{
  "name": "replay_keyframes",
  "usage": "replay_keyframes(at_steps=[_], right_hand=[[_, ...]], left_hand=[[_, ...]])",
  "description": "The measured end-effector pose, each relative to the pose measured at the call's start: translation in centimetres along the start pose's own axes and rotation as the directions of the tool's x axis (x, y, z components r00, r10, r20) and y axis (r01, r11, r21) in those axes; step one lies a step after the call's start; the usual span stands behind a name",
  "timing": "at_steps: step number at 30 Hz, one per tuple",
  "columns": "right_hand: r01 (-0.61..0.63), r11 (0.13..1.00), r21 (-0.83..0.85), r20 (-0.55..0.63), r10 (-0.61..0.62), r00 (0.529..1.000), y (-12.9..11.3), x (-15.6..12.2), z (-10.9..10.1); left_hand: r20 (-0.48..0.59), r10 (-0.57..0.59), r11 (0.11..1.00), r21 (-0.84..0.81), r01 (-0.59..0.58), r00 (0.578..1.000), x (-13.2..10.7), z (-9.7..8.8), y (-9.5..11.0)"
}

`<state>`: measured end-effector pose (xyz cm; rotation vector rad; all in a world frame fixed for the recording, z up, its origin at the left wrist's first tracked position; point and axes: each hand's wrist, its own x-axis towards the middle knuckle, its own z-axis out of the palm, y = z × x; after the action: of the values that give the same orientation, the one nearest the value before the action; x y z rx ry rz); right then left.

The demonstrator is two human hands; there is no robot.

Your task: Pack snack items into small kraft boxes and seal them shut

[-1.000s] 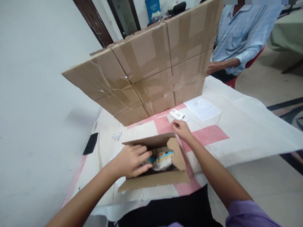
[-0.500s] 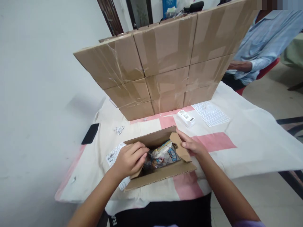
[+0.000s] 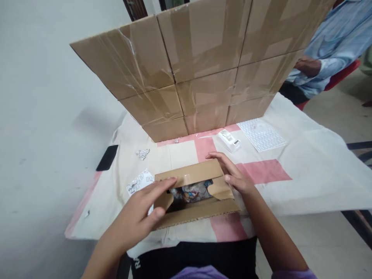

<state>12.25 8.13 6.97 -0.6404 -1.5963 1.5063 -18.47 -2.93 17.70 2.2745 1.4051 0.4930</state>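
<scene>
A small cardboard box (image 3: 200, 209) sits on the table in front of me, its far flap (image 3: 200, 170) folded inward and its near flap standing outward. Through the gap a crumpled, printed plastic packet (image 3: 193, 192) shows inside. My left hand (image 3: 139, 213) is at the box's left end, fingers stretched along the far flap's left corner and thumb apart near the left end flap. My right hand (image 3: 234, 174) grips the right end, fingers along the far corner and thumb by the right end flap (image 3: 222, 189).
A tall taped cardboard panel (image 3: 203, 69) stands across the table's back. Before it lie a white tape dispenser (image 3: 229, 140), a patterned sheet (image 3: 263, 135) and crumpled scraps (image 3: 142, 154). A black phone-like slab (image 3: 107, 158) lies at left. Another person (image 3: 328, 58) sits behind at right.
The far flap has folded down over the opening, covering part of the packet. My left hand has come out of the opening, its fingers now extended. My right hand stays at the right end.
</scene>
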Motion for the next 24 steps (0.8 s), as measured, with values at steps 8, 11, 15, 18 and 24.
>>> replay_keyframes(at_steps=[8, 11, 15, 18, 24], right_hand=[[0.060, 0.965, -0.254, 0.098, -0.036, 0.995, -1.9, -5.3, 0.1], [0.066, 0.968, -0.241, -0.129, -0.099, 0.987, -1.9, -5.8, 2.5], [0.046, 0.966, -0.254, -0.286, -0.120, 0.951, -0.7, -4.8, 5.0], [0.029, 0.959, -0.283, -0.391, -0.143, 0.909, 0.2, -4.3, 5.8], [-0.071, 0.942, -0.328, -0.581, -0.142, 0.801, 0.5, -3.8, 6.9]], left_hand=[[0.112, -0.020, 0.999, -0.046, 0.025, 0.994, 0.1, 0.4, -0.1], [0.117, 0.003, 0.999, 0.032, -0.007, 0.993, 0.4, 0.3, 0.3], [0.073, -0.091, 0.978, 0.196, 0.075, 0.993, 1.2, 0.5, 1.1], [0.034, -0.160, 0.964, 0.219, 0.149, 0.986, 2.0, 0.8, 1.1], [-0.082, -0.046, 0.947, 0.315, 0.070, 0.996, 3.6, 2.1, -0.1]])
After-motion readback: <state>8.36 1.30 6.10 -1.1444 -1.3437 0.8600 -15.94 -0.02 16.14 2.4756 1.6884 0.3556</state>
